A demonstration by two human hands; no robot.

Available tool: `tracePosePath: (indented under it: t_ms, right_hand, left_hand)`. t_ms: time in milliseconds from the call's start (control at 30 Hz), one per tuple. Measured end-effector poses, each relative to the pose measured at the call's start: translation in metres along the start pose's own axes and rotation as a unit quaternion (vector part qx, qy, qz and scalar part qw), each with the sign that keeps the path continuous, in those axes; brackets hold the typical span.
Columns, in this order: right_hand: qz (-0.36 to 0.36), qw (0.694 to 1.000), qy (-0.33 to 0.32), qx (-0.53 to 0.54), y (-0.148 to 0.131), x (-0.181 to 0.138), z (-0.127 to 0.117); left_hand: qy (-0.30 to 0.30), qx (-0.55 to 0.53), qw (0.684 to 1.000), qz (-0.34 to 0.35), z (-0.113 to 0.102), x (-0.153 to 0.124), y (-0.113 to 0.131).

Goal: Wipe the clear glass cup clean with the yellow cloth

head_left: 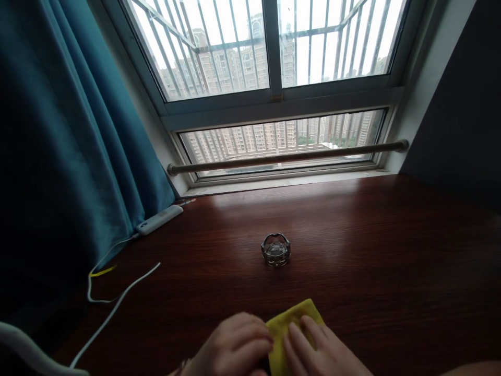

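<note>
While both hands press flat, fingers holding the cloth at table's near edge — a wide swipe fwd could knock the ashtray.

no legible text, label, brand, number or sign in view. the white power strip by the curtain shows small marks on its near end, too small to read. the glass ashtray and yellow cloth bear no print.
</note>
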State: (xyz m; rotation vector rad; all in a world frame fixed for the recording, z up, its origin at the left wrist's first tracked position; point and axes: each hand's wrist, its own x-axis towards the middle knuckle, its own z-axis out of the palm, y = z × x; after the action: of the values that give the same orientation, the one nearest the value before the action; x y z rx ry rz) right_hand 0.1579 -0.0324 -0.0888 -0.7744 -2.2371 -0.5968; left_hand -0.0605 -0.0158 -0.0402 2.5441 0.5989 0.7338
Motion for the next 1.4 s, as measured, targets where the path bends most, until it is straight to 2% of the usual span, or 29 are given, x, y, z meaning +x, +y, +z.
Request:
tracePosePath:
  t_ms: [33, 67, 100, 133, 200, 233, 300, 367, 467, 567, 733, 867, 967, 1033, 1067, 1167, 1267, 1333, 1400]
  right_hand:
    - [0.006, 1.0, -0.018, -0.01, 0.002, -0.001, 0.0]
    - [0.017, 0.998, -0.058, -0.016, 0.006, 0.0, -0.003]
    - [0.037, 0.993, -0.113, -0.022, 0.012, 0.004, -0.007]
    - [0.064, 0.981, -0.182, -0.021, 0.02, 0.009, -0.013]
    - [0.112, 0.928, -0.354, -0.033, 0.042, 0.025, -0.021]
    - [0.133, 0.898, -0.418, -0.046, 0.055, 0.033, -0.022]
    - [0.19, 0.867, -0.455, -0.074, 0.08, 0.046, -0.018]
    - [0.267, 0.863, -0.417, -0.097, 0.101, 0.051, -0.007]
    - [0.295, 0.871, -0.379, -0.106, 0.12, 0.047, 0.01]
    - [0.284, 0.879, -0.371, -0.094, 0.127, 0.043, 0.019]
    - [0.321, 0.878, -0.351, -0.047, 0.137, 0.042, 0.021]
    - [0.399, 0.861, -0.31, 0.06, 0.158, 0.042, 0.018]
    - [0.46, 0.834, -0.224, 0.209, 0.172, 0.044, 0.015]
    - [0.509, 0.789, -0.127, 0.318, 0.175, 0.046, 0.014]
    - [0.537, 0.755, -0.074, 0.368, 0.174, 0.048, 0.013]
    - [0.609, 0.621, 0.057, 0.49, 0.164, 0.054, 0.01]
    - [0.621, 0.493, 0.112, 0.599, 0.15, 0.059, 0.009]
    - [0.598, 0.44, 0.128, 0.657, 0.139, 0.058, 0.011]
    - [0.565, 0.407, 0.129, 0.706, 0.128, 0.055, 0.017]
  left_hand:
    - [0.034, 0.003, 0.998, -0.048, -0.007, 0.005, -0.004]
    - [0.066, 0.003, 0.989, -0.129, -0.012, 0.013, -0.01]
    - [0.1, -0.008, 0.969, -0.224, -0.016, 0.022, -0.018]
    - [0.121, -0.01, 0.955, -0.272, -0.018, 0.033, -0.029]
    - [0.147, -0.027, 0.934, -0.324, -0.018, 0.057, -0.057]
    - [0.154, -0.041, 0.924, -0.347, -0.017, 0.068, -0.072]
    - [0.16, -0.058, 0.907, -0.384, -0.015, 0.087, -0.102]
    - [0.154, -0.065, 0.898, -0.408, -0.015, 0.099, -0.125]
    - [0.107, -0.085, 0.903, -0.406, -0.017, 0.103, -0.138]
    - [0.066, -0.11, 0.914, -0.385, -0.02, 0.097, -0.132]
    - [0.057, -0.158, 0.909, -0.382, -0.021, 0.09, -0.117]
    - [0.086, -0.231, 0.884, -0.397, -0.015, 0.094, -0.113]
    - [0.111, -0.312, 0.851, -0.407, -0.006, 0.097, -0.109]
    - [0.128, -0.366, 0.827, -0.408, 0.0, 0.097, -0.105]
    - [0.138, -0.391, 0.815, -0.406, 0.002, 0.097, -0.102]
    - [0.179, -0.453, 0.78, -0.392, 0.002, 0.096, -0.096]
    - [0.222, -0.499, 0.753, -0.367, 0.0, 0.097, -0.092]
    - [0.244, -0.516, 0.741, -0.353, 0.001, 0.099, -0.089]
    - [0.265, -0.527, 0.732, -0.34, 0.006, 0.102, -0.086]
